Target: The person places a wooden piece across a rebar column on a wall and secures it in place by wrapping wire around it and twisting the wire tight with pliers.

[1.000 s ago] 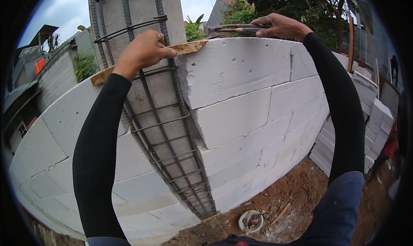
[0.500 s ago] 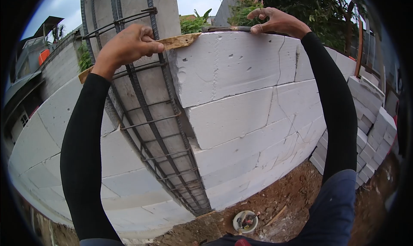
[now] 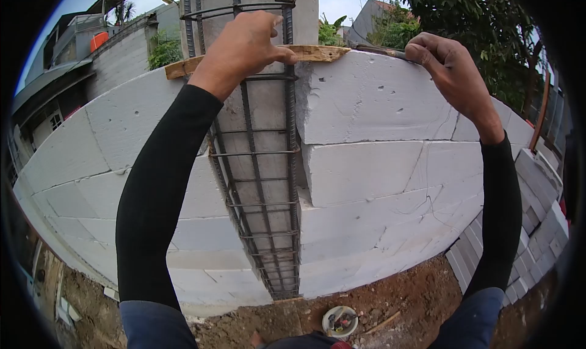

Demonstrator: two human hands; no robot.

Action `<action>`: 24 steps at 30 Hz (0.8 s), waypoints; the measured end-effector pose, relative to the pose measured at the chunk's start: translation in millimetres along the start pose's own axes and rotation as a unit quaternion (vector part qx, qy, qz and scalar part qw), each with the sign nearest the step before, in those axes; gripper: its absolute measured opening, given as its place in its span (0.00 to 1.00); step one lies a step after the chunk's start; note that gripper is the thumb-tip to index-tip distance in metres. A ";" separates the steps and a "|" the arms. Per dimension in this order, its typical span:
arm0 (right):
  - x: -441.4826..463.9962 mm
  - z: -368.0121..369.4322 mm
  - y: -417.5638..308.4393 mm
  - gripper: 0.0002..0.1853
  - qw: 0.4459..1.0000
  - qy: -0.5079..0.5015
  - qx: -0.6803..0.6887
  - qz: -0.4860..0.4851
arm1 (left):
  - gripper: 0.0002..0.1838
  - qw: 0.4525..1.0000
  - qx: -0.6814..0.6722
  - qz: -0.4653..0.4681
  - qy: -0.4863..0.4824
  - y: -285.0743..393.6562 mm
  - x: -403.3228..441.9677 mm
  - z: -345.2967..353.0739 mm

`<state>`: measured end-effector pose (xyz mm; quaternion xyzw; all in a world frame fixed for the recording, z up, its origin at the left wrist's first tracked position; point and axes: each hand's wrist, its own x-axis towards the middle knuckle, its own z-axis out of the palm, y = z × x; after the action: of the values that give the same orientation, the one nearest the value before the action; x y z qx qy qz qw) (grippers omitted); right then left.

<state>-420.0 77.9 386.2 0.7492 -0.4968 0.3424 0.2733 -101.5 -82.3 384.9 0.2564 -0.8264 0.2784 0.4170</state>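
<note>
My left hand (image 3: 247, 50) is on the wooden strip (image 3: 323, 53), which crosses the steel bars (image 3: 249, 117) in front of a concrete column (image 3: 268, 114); its thumb lies over the strip and some fingertips are hidden. My right hand (image 3: 448, 68) is closed in a pinch above the top edge of the white block wall (image 3: 366, 172). Beside its fingertips is the end of a dark, long tool (image 3: 381, 51) lying on the wall top. What the pinch holds is too small to make out. A thin wire (image 3: 428, 196) hangs against the blocks below this hand.
A round bucket with small items (image 3: 340, 321) stands on the soil at the wall's foot. Stacked grey-white blocks (image 3: 531, 227) are at the right. A rusty upright bar (image 3: 540, 117) rises behind them. Trees (image 3: 470, 19) and houses are beyond the wall.
The view has swung left, so the column sits farther right. My right hand, earlier spread over the dark tool, has closed its fingers near the tool's end. My left hand has stayed by the strip.
</note>
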 end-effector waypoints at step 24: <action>-83.7 69.0 -92.0 0.15 0.929 -0.190 0.309 0.076 | 0.21 0.581 -0.759 -0.182 -0.232 61.7 -180.6 50.6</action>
<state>-340.4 105.7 271.6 0.8075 -0.4645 0.3500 -0.0985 -75.6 -37.7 194.3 0.0475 -0.7413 -0.6009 0.2952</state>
